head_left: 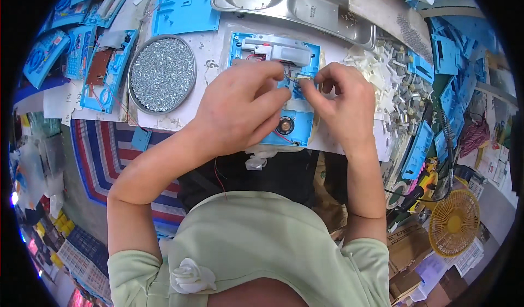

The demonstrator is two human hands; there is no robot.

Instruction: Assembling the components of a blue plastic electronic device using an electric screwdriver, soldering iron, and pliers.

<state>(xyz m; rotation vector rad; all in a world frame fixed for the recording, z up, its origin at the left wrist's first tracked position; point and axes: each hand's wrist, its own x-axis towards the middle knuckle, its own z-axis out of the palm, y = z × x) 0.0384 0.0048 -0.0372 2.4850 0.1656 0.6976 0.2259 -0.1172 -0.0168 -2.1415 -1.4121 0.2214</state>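
A blue plastic housing (236,46) lies open in front of me, with a grey-white part (292,55) in its upper half. A round black speaker (285,125) sits in its lower half. Over the middle of the housing my left hand (240,105) is closed, its fingertips at a thin dark wire (292,80). My right hand (346,99) pinches at the right side, beside a small pale piece (304,78) where the wire ends. What lies between the right fingertips is too small to make out. Red wires run inside the housing, partly behind my left hand.
A round tray of screws (162,73) stands at left, near blue housings with wires (109,72). A metal compartment tray (305,7) with springs and small parts is at the back. White plastic and metal pieces (390,83) pile up at right. A yellow fan guard (454,223) is lower right.
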